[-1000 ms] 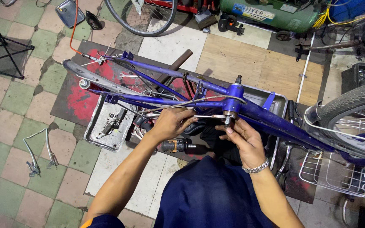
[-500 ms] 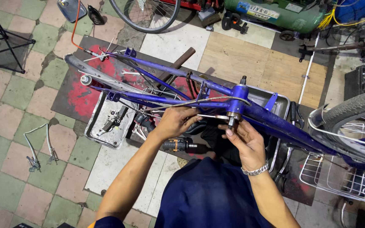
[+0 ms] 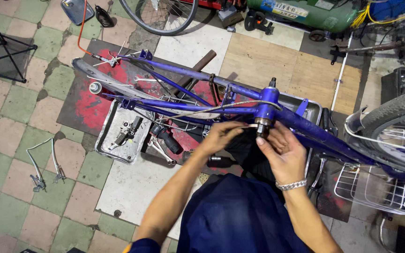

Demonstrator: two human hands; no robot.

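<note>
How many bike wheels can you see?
2: one bare wheel at the top, another wheel at the right above the wire basket. Others may be hidden.

small part at the bottom bracket (image 3: 262,125), hidden by right hand (image 3: 281,152) fingertips

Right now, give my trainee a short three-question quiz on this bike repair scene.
1. True or false: both hands are at the frame's bottom bracket.
2. Which hand wears a bracelet? A) left B) right C) neither
3. What lies on the floor left of the tray?

Key:
1. True: the left hand and right hand both meet at it.
2. B
3. A pair of brake cables.
</note>
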